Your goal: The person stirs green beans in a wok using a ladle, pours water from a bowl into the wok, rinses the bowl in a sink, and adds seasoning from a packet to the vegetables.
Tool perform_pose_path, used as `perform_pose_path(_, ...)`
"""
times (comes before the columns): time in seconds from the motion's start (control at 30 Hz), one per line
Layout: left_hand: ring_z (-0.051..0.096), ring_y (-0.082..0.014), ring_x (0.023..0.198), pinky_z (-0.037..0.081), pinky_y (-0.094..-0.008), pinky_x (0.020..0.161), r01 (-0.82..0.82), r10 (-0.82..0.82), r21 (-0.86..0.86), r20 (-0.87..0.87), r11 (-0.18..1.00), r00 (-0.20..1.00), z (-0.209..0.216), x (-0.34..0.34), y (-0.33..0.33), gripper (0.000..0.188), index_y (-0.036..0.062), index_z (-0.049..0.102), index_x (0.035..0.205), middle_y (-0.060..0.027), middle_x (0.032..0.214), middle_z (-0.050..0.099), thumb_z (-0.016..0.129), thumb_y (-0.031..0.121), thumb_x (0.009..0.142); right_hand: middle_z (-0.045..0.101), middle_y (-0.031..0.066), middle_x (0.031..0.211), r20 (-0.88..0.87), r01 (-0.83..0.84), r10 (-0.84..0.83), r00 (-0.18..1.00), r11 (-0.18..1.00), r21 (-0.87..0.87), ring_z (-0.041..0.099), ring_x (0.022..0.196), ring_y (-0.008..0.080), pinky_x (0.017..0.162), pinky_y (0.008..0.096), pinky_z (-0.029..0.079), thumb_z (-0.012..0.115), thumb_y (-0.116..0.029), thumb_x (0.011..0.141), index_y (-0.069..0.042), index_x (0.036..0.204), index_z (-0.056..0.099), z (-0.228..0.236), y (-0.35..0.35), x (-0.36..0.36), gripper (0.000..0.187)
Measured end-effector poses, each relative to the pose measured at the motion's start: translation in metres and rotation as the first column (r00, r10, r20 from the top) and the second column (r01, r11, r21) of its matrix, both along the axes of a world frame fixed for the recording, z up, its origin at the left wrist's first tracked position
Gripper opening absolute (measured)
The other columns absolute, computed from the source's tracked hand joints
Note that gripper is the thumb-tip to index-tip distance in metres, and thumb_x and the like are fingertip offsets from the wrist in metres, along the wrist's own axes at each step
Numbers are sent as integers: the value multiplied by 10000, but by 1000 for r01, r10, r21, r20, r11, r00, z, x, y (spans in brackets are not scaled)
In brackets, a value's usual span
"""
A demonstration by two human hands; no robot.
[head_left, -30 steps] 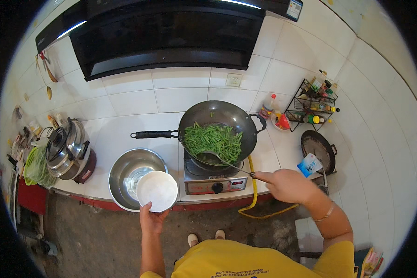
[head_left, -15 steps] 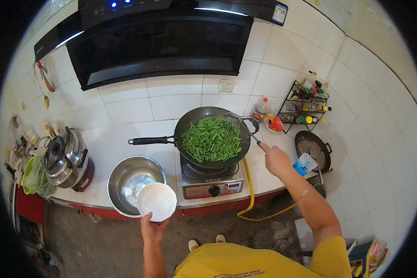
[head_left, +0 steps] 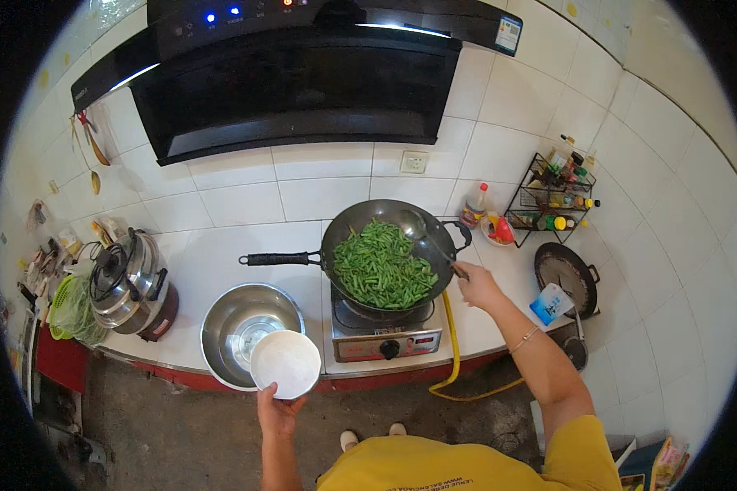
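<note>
My left hand (head_left: 280,412) grips a small white bowl (head_left: 286,366) by its near rim, thumb on top, in front of the counter. The bowl overlaps the edge of a large steel basin (head_left: 236,315). My right hand (head_left: 477,286) is closed round the handle of a metal ladle (head_left: 440,245), whose head rests inside the wok against its far right wall. Cut green beans (head_left: 381,266) lie heaped in the dark wok (head_left: 344,226), mostly left of the ladle. The wok sits on a gas stove (head_left: 387,337), its long black handle pointing left.
A steel pot (head_left: 131,278) stands at left beside a green basket (head_left: 60,307). To the right are a bottle (head_left: 473,206), a spice rack (head_left: 553,196), a second black pan (head_left: 567,274) and a blue-white packet (head_left: 552,303). A yellow hose (head_left: 454,352) hangs over the counter edge. The range hood (head_left: 295,90) is above.
The ladle's head, earlier at the far right rim, now shows inside the wok beside the beans. My left hand keeps its hold on the bowl. The whole view has shifted slightly.
</note>
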State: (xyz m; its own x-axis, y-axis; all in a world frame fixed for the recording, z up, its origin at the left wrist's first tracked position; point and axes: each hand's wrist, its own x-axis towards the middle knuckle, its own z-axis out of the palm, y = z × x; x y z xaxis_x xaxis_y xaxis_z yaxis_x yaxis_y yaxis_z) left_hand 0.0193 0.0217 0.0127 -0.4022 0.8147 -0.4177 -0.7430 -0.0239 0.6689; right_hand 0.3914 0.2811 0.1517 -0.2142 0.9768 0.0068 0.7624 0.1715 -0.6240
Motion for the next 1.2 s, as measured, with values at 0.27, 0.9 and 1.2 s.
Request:
perform_pose_path(0.27,611,-320,987,604,-412,659,-54,54,1,-11,999,998,8,5,-1,641,35,354,1337,-176,1205,536,576,306,799,592,169,839,320,-342,293,901,934,109,621,763,301,687,399,507,520,-35,819,-150,1256,561,-1,-10,-58,454)
perform_pose_path(0.9,596,-331,1011,576,-412,707,-44,44,4,3,999,999,25,0,13,627,59,386,1314,-165,1226,525,581,303,770,598,118,787,791,-360,327,517,922,-146,606,743,308,625,420,474,548,-92,780,-216,1090,667,181,-110,9,355)
perform_pose_path(1.2,578,-341,1055,570,-453,759,36,-39,29,101,999,994,13,-3,8,617,60,380,1329,-165,1257,512,572,296,791,634,155,854,722,-247,85,687,961,122,644,759,320,635,421,527,530,-128,839,-156,1240,544,55,-51,0,402)
